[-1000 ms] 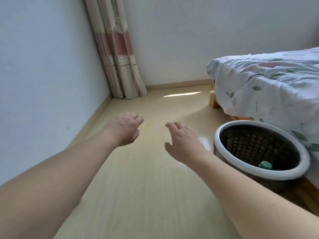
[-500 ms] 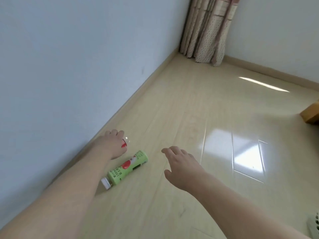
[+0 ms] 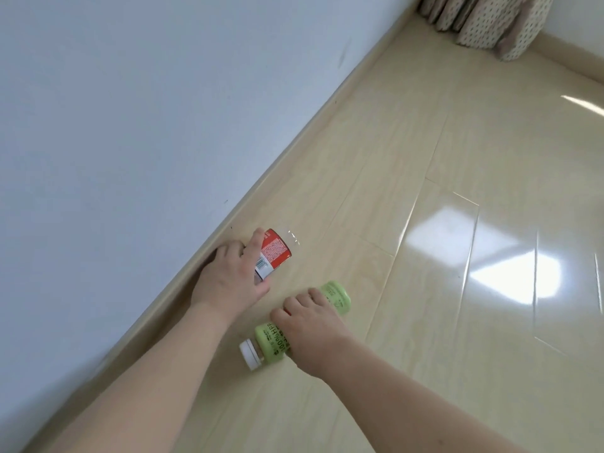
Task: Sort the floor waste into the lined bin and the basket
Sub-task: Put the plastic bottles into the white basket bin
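Two plastic bottles lie on the pale wood floor close to the left wall. A clear bottle with a red label (image 3: 275,253) sits by the skirting board, and my left hand (image 3: 228,282) is wrapped around its near part. A green-labelled bottle with a white cap (image 3: 271,343) lies on its side a little nearer to me. My right hand (image 3: 310,331) rests over its middle, with fingers curled on it. Neither the bin nor the basket is in view.
A blue-grey wall (image 3: 130,109) and its skirting board (image 3: 294,138) run along the left. A dotted curtain (image 3: 483,21) hangs to the floor at the top right. Glossy wood floor (image 3: 474,240) spreads out to the right.
The view swung left from the basket by the bed and down to the floor by the wall. Both hands reached down: the left closed on the red-labelled bottle, the right on the green one.
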A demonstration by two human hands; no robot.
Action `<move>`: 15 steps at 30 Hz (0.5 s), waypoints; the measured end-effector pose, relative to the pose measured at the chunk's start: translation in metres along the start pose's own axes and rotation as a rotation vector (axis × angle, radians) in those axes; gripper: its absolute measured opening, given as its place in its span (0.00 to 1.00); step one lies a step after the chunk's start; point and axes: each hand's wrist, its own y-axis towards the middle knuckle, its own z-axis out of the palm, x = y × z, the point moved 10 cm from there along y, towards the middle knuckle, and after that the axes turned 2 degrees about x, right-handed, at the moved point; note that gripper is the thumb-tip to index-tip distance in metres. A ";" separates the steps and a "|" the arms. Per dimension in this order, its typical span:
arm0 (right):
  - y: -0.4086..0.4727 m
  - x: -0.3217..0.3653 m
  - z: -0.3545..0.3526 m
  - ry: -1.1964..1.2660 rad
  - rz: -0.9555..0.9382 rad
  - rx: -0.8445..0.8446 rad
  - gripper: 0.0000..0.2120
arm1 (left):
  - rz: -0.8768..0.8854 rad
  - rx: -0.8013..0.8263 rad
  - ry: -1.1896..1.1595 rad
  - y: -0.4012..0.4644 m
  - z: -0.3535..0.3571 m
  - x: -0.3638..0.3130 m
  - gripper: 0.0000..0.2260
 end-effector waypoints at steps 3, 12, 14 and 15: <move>-0.004 0.001 0.006 0.002 -0.033 0.073 0.19 | 0.047 -0.019 0.012 0.002 0.002 -0.002 0.42; -0.056 -0.054 -0.035 0.527 0.237 0.021 0.15 | -0.083 0.200 0.016 -0.003 -0.001 -0.005 0.39; -0.086 -0.069 -0.043 0.693 0.324 -0.045 0.16 | -0.146 0.289 -0.032 -0.014 -0.002 -0.008 0.38; -0.102 -0.077 -0.048 0.758 0.362 -0.088 0.17 | -0.178 0.338 -0.053 -0.021 -0.004 -0.012 0.38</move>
